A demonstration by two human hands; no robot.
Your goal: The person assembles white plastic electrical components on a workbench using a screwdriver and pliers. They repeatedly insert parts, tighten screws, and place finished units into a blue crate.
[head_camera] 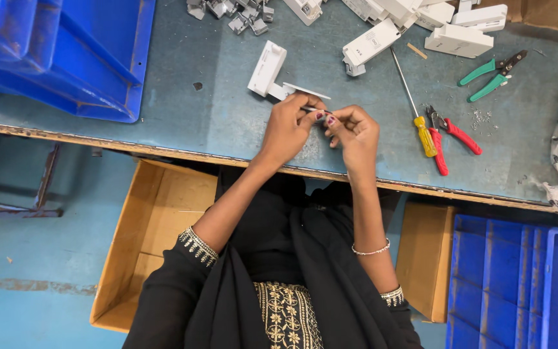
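My left hand [290,126] and my right hand [354,132] meet above the near edge of the blue-grey workbench [195,103]. Both pinch a small thin part [318,111] between their fingertips; it is too small to tell what it is. Just beyond my left hand lies a white plastic casing [267,68] with a flat white piece [305,91] beside it. A yellow-handled screwdriver [421,126] lies to the right of my right hand.
Red-handled pliers [452,137] and green-handled cutters [493,76] lie at right. More white casings [421,26] and small grey parts [240,14] sit at the far edge. A blue crate [66,58] is at left; open cardboard boxes [156,239] and blue crates [518,284] stand below.
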